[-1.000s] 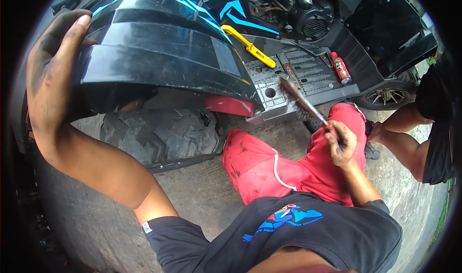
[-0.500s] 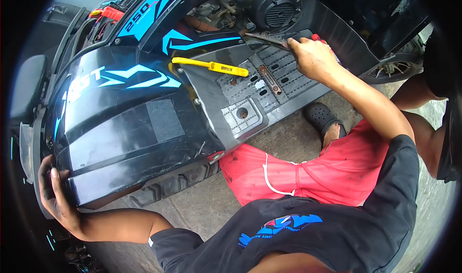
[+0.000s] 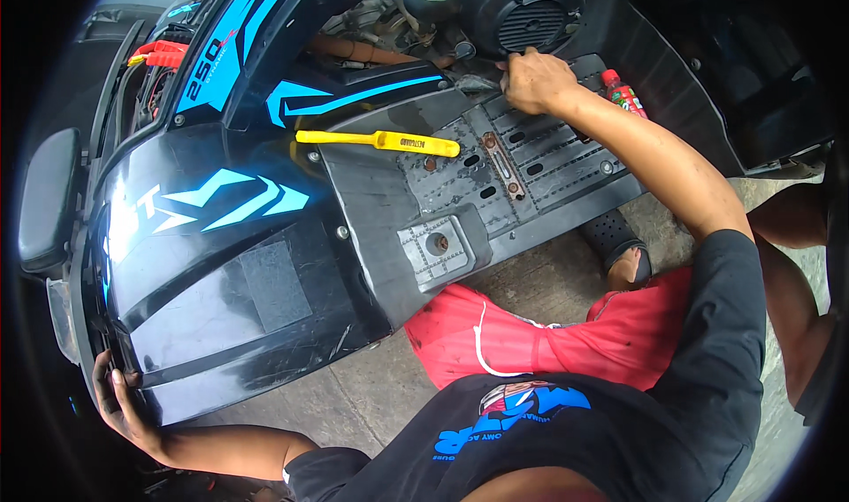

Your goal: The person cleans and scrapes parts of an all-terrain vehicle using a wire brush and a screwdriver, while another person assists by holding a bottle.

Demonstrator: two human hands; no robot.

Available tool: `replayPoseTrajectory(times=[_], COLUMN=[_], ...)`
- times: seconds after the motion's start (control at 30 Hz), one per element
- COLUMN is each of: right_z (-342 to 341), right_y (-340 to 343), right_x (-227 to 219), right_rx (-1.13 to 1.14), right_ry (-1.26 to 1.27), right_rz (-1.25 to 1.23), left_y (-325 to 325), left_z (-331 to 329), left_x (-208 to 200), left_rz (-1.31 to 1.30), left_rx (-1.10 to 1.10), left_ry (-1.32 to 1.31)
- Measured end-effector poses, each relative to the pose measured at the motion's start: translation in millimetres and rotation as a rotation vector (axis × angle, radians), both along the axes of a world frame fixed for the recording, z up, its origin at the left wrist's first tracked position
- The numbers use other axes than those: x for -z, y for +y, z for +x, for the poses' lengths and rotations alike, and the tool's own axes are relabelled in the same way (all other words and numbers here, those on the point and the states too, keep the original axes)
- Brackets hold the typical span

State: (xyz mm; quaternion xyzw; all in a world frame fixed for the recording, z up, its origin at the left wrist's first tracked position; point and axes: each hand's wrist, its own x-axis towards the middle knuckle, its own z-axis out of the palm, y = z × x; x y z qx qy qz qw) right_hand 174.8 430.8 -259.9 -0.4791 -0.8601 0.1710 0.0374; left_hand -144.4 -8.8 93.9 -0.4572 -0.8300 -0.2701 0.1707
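Observation:
My right hand (image 3: 538, 83) is closed at the inner side of the footwell, just below the round black engine cover (image 3: 533, 26). Its fingers curl inward, and what they hold is hidden beneath them. A yellow-handled tool (image 3: 380, 140) lies across the edge of the grey metal footrest (image 3: 442, 203). Bolted to that footrest is a rusty slotted bracket (image 3: 504, 166). At the far left my left hand (image 3: 128, 406), its fingertips blackened, rests against the lower corner of the glossy black fender (image 3: 221, 325). Its fingers are apart, with nothing seen in them.
A small bottle with a red cap (image 3: 623, 93) stands in the footwell past my right forearm. Red clamps (image 3: 164, 54) lie at the vehicle's front. Another person's bare leg (image 3: 796, 281) is close on the right. A dark clog (image 3: 610, 237) is on the concrete floor.
My right hand has moved left and lower over the footwell; the long, thin metal tool seen in it before no longer shows. The whole view has shifted slightly. My left hand stays at the fender.

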Motion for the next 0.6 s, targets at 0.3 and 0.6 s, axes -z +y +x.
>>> replayPoseTrajectory(times=[0.3,0.6], right_z=[-2,-14], right_y=[35,41], right_x=[32,49], right_rx=[0.084,0.139], right_ry=[0.193,0.226], right_rz=[-0.279,-0.358], left_y=[-2,-1], left_z=[7,7], left_x=[5,16], left_rz=[0.026,0.007], left_rx=[-0.061,-0.092], left_ry=[0.018,0.139])
